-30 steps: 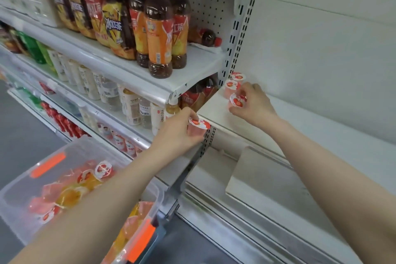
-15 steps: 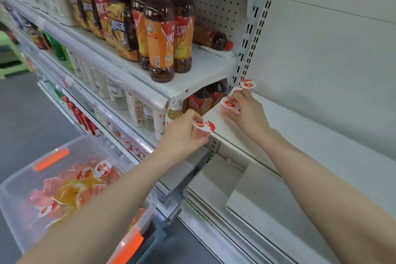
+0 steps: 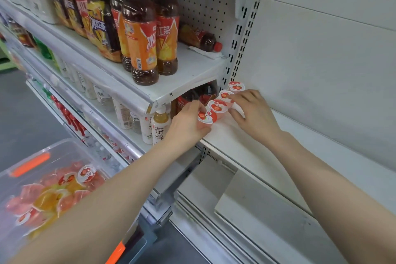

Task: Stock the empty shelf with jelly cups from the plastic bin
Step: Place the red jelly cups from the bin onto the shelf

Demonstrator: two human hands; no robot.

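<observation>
Jelly cups (image 3: 216, 106) on shelf (image 3: 257, 148); bin (image 3: 70, 150) lower-L.

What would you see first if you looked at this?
A row of four red-lidded cups sits at the left end of the white shelf; the left hand grips the front cup and the right hand touches the row. Tall tea bottles stand higher up, and a clear bin of more jellies waits lower left.

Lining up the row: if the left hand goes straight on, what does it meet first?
Probably the nearest shelved cup: the left hand and its held cup point at it, nearly touching, though depth is unclear.
</observation>
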